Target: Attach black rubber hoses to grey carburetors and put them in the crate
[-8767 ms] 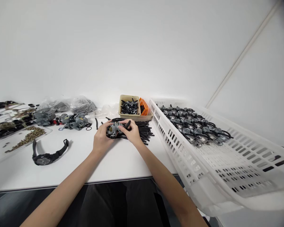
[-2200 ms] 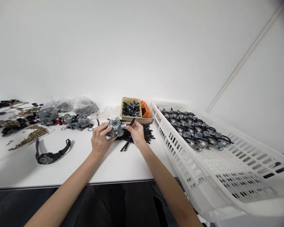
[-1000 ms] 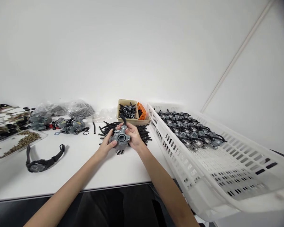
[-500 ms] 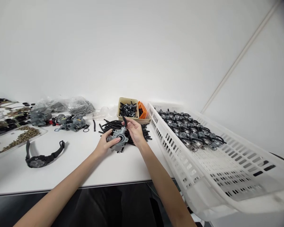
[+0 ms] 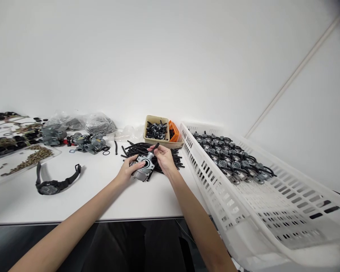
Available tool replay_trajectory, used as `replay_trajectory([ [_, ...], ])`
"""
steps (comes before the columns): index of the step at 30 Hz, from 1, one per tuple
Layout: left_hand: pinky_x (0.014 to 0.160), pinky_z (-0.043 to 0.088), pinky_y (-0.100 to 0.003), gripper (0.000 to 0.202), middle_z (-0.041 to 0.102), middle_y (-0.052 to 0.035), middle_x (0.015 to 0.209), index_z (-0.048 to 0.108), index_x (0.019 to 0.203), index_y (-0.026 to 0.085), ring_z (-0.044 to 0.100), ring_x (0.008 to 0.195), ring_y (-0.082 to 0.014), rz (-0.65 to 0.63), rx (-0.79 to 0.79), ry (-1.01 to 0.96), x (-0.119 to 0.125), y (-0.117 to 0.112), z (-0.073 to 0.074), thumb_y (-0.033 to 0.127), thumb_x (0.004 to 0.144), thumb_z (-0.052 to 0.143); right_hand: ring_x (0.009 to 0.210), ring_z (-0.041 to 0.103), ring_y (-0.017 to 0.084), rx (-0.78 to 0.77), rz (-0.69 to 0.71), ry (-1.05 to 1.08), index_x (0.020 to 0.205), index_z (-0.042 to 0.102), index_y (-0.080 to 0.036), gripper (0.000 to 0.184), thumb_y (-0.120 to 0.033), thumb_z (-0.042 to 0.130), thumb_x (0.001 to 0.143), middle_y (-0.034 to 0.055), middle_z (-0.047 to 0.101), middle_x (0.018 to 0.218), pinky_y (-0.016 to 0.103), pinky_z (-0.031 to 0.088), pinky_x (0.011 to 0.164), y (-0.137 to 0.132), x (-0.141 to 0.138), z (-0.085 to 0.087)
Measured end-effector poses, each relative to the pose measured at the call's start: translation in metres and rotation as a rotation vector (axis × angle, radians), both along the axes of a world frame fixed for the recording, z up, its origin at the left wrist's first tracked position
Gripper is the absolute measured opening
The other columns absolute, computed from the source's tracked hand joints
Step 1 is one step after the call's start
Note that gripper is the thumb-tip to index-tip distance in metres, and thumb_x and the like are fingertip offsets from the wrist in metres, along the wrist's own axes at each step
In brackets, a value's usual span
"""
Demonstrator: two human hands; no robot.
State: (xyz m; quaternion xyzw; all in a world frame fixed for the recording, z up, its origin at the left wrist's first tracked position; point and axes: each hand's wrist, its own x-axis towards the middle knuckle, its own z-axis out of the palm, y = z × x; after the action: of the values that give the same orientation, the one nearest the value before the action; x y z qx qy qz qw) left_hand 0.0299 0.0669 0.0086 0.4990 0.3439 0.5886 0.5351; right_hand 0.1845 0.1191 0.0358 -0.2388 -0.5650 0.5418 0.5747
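Observation:
My left hand (image 5: 129,169) is closed round a small grey metal carburetor (image 5: 143,168), held just above the white table (image 5: 82,196). My right hand (image 5: 164,158) pinches a short black rubber hose (image 5: 155,148) that rises from the carburetor's top. Right behind both hands lies a heap of short black hoses (image 5: 147,150).
A tan box of black clips (image 5: 156,130) and an orange bin (image 5: 173,131) stand behind the heap. A large white slotted crate (image 5: 243,196) on the right holds several finished carburetors (image 5: 229,156). A black wristwatch (image 5: 55,182), more carburetors (image 5: 86,142), bags and a tray of brass parts (image 5: 31,158) lie left.
The carburetor has been turned over in my hands and brought a little lower. My right hand has let go of the body and now pinches the hose at its top.

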Motion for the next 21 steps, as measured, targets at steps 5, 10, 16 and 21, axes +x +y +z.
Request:
replay_trajectory([
  [5,0.059,0.046,-0.027,0.032,0.066,-0.0073,0.078,0.067,0.086,0.013,0.06,0.068,-0.0203,0.036,-0.005,-0.005,0.0,0.0,0.0,0.033,0.063,0.077,0.085,0.068,0.022,0.001,0.044,0.004,0.081,0.072,-0.02,0.032,-0.047,0.076,0.065,0.0049,0.073,0.083,0.036,0.049,0.084,0.001,0.0,-0.002],
  [10,0.064,0.049,-0.03,0.038,0.069,-0.0087,0.086,0.066,0.092,0.013,0.063,0.075,-0.0225,0.088,-0.034,-0.091,0.004,0.003,-0.002,0.032,0.061,0.078,0.092,0.066,0.021,0.002,0.045,0.018,0.094,0.071,-0.02,0.035,-0.046,0.072,0.071,0.0055,0.074,0.089,0.034,0.047,0.089,-0.002,-0.004,0.002],
  [16,0.057,0.05,-0.027,0.042,0.068,-0.0074,0.082,0.062,0.09,0.013,0.063,0.067,-0.0185,0.104,-0.073,-0.179,0.0,0.006,0.002,0.042,0.063,0.076,0.084,0.064,0.017,0.021,-0.188,-0.011,0.105,0.066,-0.02,0.038,-0.049,0.058,0.082,0.0066,0.072,0.1,0.029,0.048,0.078,0.001,0.002,0.004],
  [21,0.056,0.051,-0.027,0.042,0.068,-0.0081,0.085,0.058,0.089,0.015,0.065,0.068,-0.0186,0.101,-0.07,-0.279,-0.001,0.003,0.01,0.041,0.063,0.077,0.084,0.064,0.018,0.146,-0.505,-0.193,0.096,0.065,-0.017,0.027,-0.038,0.052,0.085,0.007,0.071,0.088,0.031,0.048,0.081,0.01,0.012,0.0],
])
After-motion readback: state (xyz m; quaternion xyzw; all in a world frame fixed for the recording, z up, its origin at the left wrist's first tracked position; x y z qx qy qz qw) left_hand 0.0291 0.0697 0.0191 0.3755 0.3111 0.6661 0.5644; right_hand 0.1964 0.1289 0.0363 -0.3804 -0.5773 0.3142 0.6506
